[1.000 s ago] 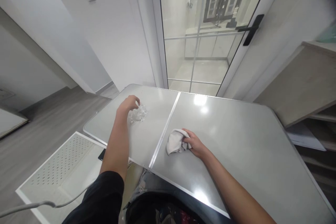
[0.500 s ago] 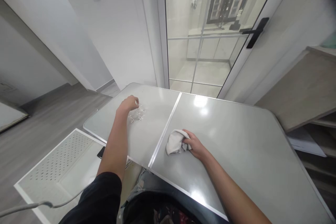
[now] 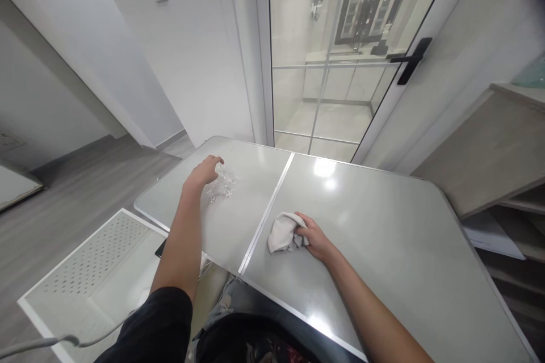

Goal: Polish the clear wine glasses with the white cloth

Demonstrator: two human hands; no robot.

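My left hand (image 3: 206, 170) hovers at the far left part of the grey folding table (image 3: 374, 221). Its thumb and index finger are apart, and a crumpled piece of clear plastic (image 3: 224, 182) lies on the tabletop just beside and below the fingertips. On the table's right half, close to the metal centre seam (image 3: 268, 210), a bunched white cloth (image 3: 281, 232) rests against the surface. My right hand (image 3: 314, 235) grips this cloth by its right edge, with the fingers partly hidden in its folds.
Left of the table stands a low white stand (image 3: 91, 264) with a perforated panel; a dark phone-like object (image 3: 160, 248) and a grey cable (image 3: 63, 340) are on it. Behind is a glass door (image 3: 336, 85) with a black handle (image 3: 411, 60). Wooden shelves (image 3: 481, 142) flank the right.
The left hand's finger and thumb have spread apart, and the hand has shifted slightly left of the clear plastic. The right hand and cloth stay nearly in place; the view has tilted slightly.
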